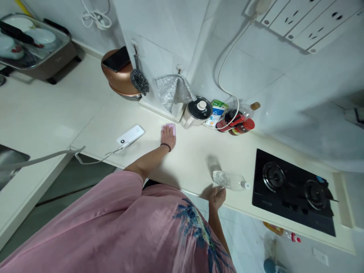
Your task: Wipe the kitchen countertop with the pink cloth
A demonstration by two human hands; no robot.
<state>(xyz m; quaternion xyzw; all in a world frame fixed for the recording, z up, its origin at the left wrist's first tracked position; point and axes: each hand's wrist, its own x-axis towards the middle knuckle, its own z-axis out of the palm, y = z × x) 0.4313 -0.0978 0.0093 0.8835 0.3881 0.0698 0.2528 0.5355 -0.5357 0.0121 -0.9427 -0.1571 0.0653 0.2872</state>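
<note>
L hand's (168,138) fingers lay extended, flat on a folded pink cloth (173,129), pressed to the cream countertop (187,163) approx. mid-counter. R hand (217,197) was at the front edge, just beside a clear plastic bottle (229,181) w/ white cap; fingers partly hidden, couldn't tell if open or closed. Left of the cloth: white power bank (132,135) w/ cable. Behind/right: elec. pot (196,113), then red-capped sauce jar (241,127). Far right: blk gas hob (294,193).
</note>
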